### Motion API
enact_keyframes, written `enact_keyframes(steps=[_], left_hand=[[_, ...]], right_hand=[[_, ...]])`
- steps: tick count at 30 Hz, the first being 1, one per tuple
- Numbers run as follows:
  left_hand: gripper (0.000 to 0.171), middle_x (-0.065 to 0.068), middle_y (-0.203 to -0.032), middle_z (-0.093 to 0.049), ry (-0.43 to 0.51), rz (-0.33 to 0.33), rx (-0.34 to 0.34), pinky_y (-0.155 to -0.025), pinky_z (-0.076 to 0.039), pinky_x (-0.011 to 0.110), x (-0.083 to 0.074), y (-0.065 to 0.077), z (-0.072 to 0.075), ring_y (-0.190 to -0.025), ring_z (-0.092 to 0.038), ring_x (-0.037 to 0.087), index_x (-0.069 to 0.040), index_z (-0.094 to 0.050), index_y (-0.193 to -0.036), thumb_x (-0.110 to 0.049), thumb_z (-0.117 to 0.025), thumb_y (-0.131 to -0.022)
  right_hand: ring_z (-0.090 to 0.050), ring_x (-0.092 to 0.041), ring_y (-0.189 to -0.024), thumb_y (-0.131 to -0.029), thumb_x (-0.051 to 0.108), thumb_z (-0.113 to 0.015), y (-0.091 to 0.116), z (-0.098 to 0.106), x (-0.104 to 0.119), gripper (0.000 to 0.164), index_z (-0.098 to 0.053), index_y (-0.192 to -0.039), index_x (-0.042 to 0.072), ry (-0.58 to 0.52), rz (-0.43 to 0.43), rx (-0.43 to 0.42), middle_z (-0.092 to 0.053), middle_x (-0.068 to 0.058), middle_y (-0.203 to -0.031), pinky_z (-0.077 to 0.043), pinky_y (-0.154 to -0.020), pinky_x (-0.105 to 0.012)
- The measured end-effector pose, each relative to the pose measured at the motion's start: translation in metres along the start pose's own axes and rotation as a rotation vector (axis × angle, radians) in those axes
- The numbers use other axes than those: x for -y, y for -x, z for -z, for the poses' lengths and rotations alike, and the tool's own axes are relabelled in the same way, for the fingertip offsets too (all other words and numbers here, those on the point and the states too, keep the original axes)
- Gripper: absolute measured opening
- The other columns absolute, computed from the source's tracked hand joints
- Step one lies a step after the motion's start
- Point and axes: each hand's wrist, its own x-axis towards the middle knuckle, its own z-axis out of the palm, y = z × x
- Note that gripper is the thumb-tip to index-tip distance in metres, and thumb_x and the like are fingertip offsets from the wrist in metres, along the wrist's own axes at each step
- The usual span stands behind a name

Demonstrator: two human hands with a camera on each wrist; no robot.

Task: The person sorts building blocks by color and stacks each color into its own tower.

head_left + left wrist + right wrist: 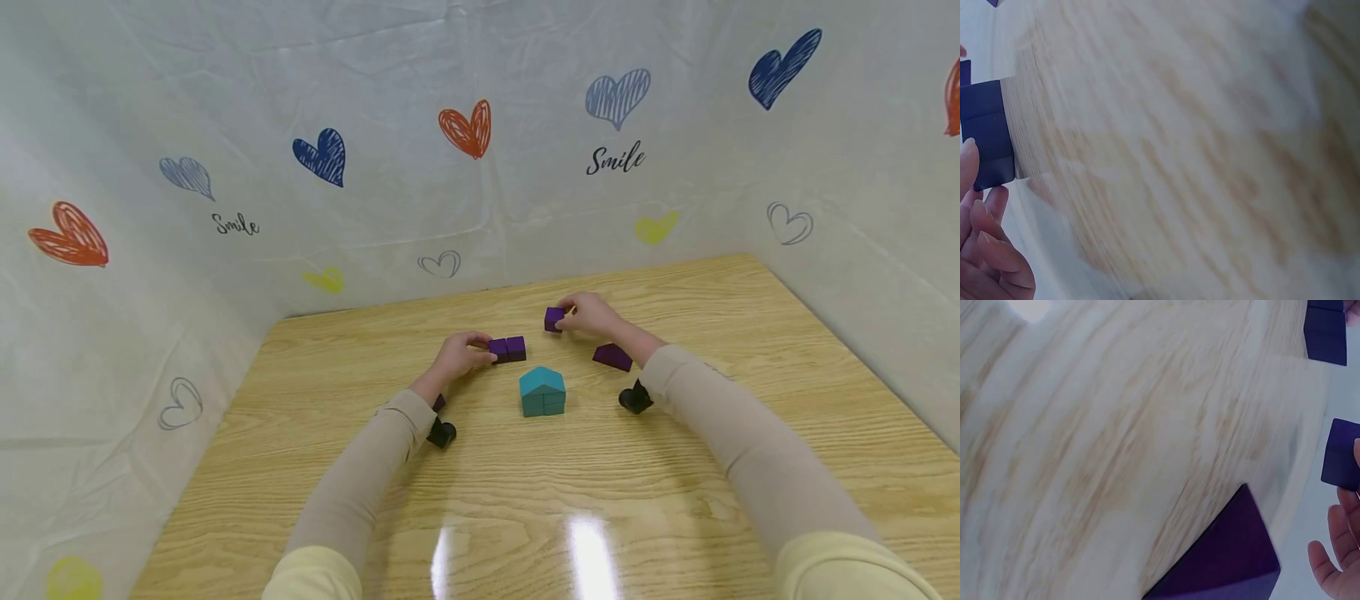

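Note:
Two purple blocks, the left one (498, 351) and the right one (516, 348), stand side by side and touch near the middle of the table. My left hand (459, 356) pinches the left block between thumb and fingers. Further back and to the right, my right hand (589, 316) holds a single purple cube (553, 319) by its right side, apart from the pair. In the right wrist view, that cube (1341, 453) sits between thumb and fingertips. Nearer me is a small teal house of stacked blocks (542, 392) with a peaked top.
A purple roof-shaped block (612, 357) lies on the wooden table (495, 492) by my right forearm. Another purple piece (438, 403) is mostly hidden behind my left wrist. White cloth (390, 192) printed with hearts hangs behind the table and along its sides.

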Motion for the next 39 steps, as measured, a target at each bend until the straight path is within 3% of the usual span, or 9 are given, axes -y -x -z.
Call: enact_keyframes(steps=[27,39], left_hand=[[0.038,0.010,-0.110,-0.064,-0.015,-0.008,-0.003,-0.095,-0.039,0.037,-0.001,-0.001,0.001,-0.110,-0.052,0.024,-0.007,-0.061,-0.116,-0.020,-0.070,-0.082],[0.038,0.009,-0.111,-0.064,-0.007,0.000,0.001,-0.095,-0.038,0.037,0.001,-0.002,0.001,-0.110,-0.052,0.024,-0.007,-0.061,-0.117,-0.021,-0.070,-0.082]], right_hand=[[-0.054,-0.032,-0.102,-0.083,0.015,-0.066,-0.008,-0.024,0.042,0.036,-0.061,-0.115,-0.002,0.067,0.203,0.078,-0.060,-0.017,-0.112,-0.045,-0.086,-0.041],[-0.053,-0.034,-0.105,-0.085,0.015,-0.065,-0.009,-0.029,0.043,0.037,-0.059,-0.117,-0.002,0.045,0.196,0.098,-0.058,-0.018,-0.116,-0.045,-0.087,-0.041]])
